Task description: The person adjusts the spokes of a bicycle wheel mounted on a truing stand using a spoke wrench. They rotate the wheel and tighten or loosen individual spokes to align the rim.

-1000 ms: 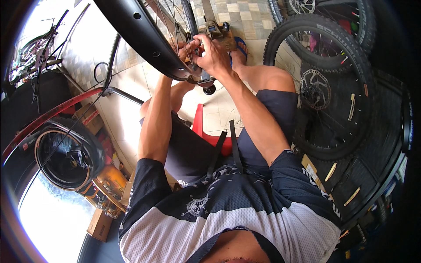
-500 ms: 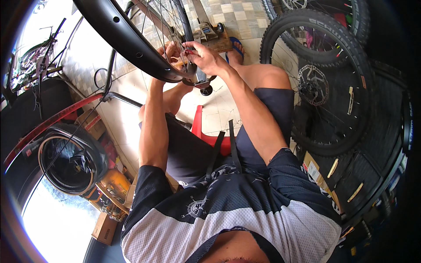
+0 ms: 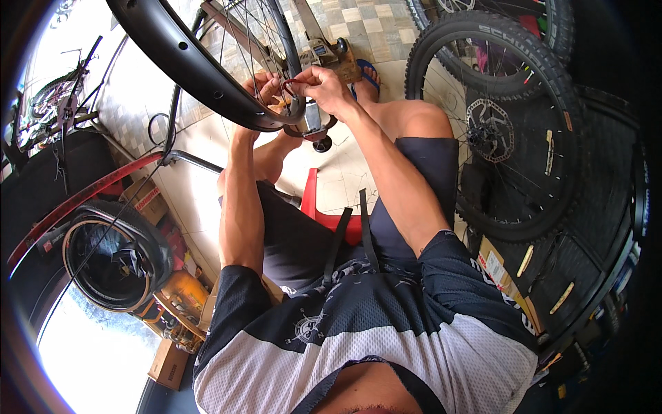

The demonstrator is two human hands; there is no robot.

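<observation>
A bare black bicycle wheel rim (image 3: 200, 79) with thin spokes stands in a truing stand (image 3: 314, 119) in front of me. My right hand (image 3: 323, 90) is closed at the rim's near right end, thumb and fingers pinching a small red spoke wrench (image 3: 289, 83) beside the spokes. My left hand (image 3: 263, 90) reaches in behind the rim, among the spokes. Its fingers are pinched together close to the wrench; what they hold is too small to make out. The rim partly hides the left hand and wrist.
Wheels with knobbly tyres (image 3: 493, 131) lean at the right. A red stool (image 3: 310, 193) shows between my legs. At the left are a tyre bundle (image 3: 114, 255), a cardboard box (image 3: 167, 363), an orange bottle (image 3: 185, 290) and a bicycle (image 3: 58, 103).
Both hands have shifted slightly at the rim, staying close together. The red spoke wrench shows more clearly and at a different angle in my right fingers. The whole view has moved slightly.
</observation>
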